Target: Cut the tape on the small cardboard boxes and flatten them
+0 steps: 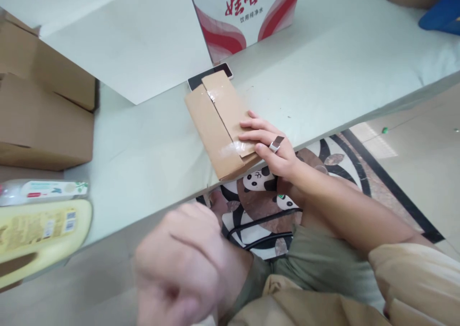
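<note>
A flat brown cardboard box [212, 129] lies at the table's front edge, its lid seam closed, with shiny clear tape near both ends. My right hand [271, 141], wearing a wide silver ring, holds the near right edge of this box. Its fingers rest over the top; the thumb is hidden. Close to the camera, in front of the table and apart from the box, my left hand [179, 263] is closed in a fist and blurred. What it holds, if anything, is hidden. A dark-screened device [226, 68] shows partly behind the box's far end.
A white panel [136, 38] and a white-and-red carton [247, 24] stand behind. To the left are brown cartons [43, 120], a clear bottle [53, 192] and a yellow jug [46, 230]. A blue object [442, 17] sits far right. Panda-patterned flooring [258, 180] lies below the edge.
</note>
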A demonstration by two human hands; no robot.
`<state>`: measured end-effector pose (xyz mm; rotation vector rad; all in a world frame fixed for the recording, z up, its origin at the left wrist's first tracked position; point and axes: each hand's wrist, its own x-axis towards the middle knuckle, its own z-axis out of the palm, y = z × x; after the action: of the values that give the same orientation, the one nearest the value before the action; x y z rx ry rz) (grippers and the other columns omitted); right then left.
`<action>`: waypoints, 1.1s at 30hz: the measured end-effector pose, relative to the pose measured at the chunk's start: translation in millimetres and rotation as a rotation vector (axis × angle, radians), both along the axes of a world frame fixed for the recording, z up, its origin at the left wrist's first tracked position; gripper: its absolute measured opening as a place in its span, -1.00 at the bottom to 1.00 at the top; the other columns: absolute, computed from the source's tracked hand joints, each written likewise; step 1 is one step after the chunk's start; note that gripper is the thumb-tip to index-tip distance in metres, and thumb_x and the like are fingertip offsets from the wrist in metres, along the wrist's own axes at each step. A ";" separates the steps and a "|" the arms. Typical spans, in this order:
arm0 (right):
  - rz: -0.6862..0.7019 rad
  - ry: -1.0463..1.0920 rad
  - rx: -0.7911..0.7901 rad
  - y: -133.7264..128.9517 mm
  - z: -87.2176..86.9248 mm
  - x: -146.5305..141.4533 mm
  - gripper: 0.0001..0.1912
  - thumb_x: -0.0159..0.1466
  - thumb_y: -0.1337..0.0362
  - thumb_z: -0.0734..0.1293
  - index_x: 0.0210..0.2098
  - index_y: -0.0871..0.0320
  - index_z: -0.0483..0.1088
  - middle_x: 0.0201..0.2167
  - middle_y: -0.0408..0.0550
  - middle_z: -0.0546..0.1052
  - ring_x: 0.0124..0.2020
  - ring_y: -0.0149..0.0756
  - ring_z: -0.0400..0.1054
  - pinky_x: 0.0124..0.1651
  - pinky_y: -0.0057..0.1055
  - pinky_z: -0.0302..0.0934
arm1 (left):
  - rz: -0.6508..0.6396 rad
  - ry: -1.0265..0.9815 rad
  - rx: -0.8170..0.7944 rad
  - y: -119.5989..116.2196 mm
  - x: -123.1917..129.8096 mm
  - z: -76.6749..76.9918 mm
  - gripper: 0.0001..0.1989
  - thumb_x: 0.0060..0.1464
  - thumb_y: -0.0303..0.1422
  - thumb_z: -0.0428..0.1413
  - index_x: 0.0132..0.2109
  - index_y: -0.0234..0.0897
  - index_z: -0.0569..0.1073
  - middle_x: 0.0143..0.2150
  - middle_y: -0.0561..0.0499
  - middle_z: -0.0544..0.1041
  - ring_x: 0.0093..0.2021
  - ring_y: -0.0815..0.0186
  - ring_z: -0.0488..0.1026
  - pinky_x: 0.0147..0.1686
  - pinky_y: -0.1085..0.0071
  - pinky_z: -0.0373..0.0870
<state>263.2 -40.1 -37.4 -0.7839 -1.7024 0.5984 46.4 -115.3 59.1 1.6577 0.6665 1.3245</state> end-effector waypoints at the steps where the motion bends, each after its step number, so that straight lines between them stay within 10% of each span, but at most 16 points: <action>1: 0.003 0.000 0.000 0.1 0.0 0.0 -0.62 0.43 0.06 0.20 0.05 0.02 0.54 0.19 0.02 0.51 0.37 -0.05 0.26 0.51 0.16 -0.03 | -0.078 -0.064 0.040 9.2 0.3 3.5 -0.51 0.28 -0.15 0.05 -0.60 -0.22 0.25 -0.83 0.15 0.06 -0.86 0.48 -0.07 -0.82 0.31 -0.09; 4: 0.002 0.001 -0.018 -0.2 -0.2 -0.1 -0.61 0.44 0.05 0.19 0.05 0.04 0.54 0.19 0.04 0.51 0.39 -0.05 0.24 0.50 0.14 0.01 | -0.248 -0.146 0.134 40.2 0.9 -5.2 -0.53 0.27 -0.33 0.04 -0.60 -0.27 0.12 -0.81 0.18 -0.01 -0.86 0.54 -0.06 -0.83 0.45 -0.07; 11: 0.018 0.022 -0.011 0.5 -2.2 0.1 -0.64 0.43 0.10 0.21 0.07 0.04 0.52 0.21 0.04 0.49 0.42 -0.05 0.19 0.49 0.13 0.01 | 0.321 -0.155 0.156 63.2 8.2 -54.3 -0.89 0.10 -0.43 0.34 -0.24 -0.20 0.56 -0.34 0.08 0.65 -0.31 0.36 0.64 -0.27 0.41 0.61; 20: 0.053 0.097 -0.099 -0.4 4.3 2.1 -0.62 0.42 -0.01 0.22 -0.02 0.03 0.56 0.19 0.01 0.52 0.38 -0.09 0.24 0.46 0.07 0.09 | 0.326 0.250 0.335 67.0 14.0 -75.0 -0.75 0.28 -0.56 0.07 -0.19 -0.13 0.58 -0.22 0.08 0.69 -0.07 0.28 0.59 0.02 0.22 0.52; 25: -0.257 0.519 -0.350 5.4 11.0 15.1 -0.51 0.39 -0.20 0.15 -0.25 0.05 0.42 -0.37 -0.08 0.58 -0.28 -0.27 0.54 -0.19 -0.25 0.47 | 0.351 0.216 0.335 67.2 14.4 -81.1 -0.72 0.21 -0.58 0.05 -0.20 -0.12 0.57 -0.23 0.09 0.68 -0.07 0.25 0.56 0.02 0.18 0.48; 29: -0.285 0.711 -0.584 10.8 15.3 27.0 -0.57 0.33 -0.23 0.17 -0.31 0.00 0.16 -0.74 -0.39 0.05 -0.77 -0.46 -0.11 -0.68 -0.48 -0.07 | 0.283 0.238 0.338 64.6 12.5 -80.6 -0.66 0.05 -0.58 0.01 -0.16 -0.12 0.57 -0.14 0.08 0.67 0.00 0.19 0.53 0.10 0.09 0.43; 33: -0.192 0.762 -0.602 12.5 12.0 29.4 -0.72 0.32 -0.05 0.17 -0.29 -0.01 0.06 -0.70 -0.37 0.13 -0.75 -0.45 -0.13 -0.68 -0.46 -0.19 | 0.220 0.326 0.367 62.2 11.7 -77.8 -0.59 -0.14 -0.54 0.02 -0.14 -0.13 0.54 -0.06 0.05 0.64 0.06 0.13 0.50 0.18 0.00 0.39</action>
<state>292.6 -27.5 -25.4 -0.9565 -0.7362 1.1257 58.2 -53.2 -18.7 2.1786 0.8539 1.4052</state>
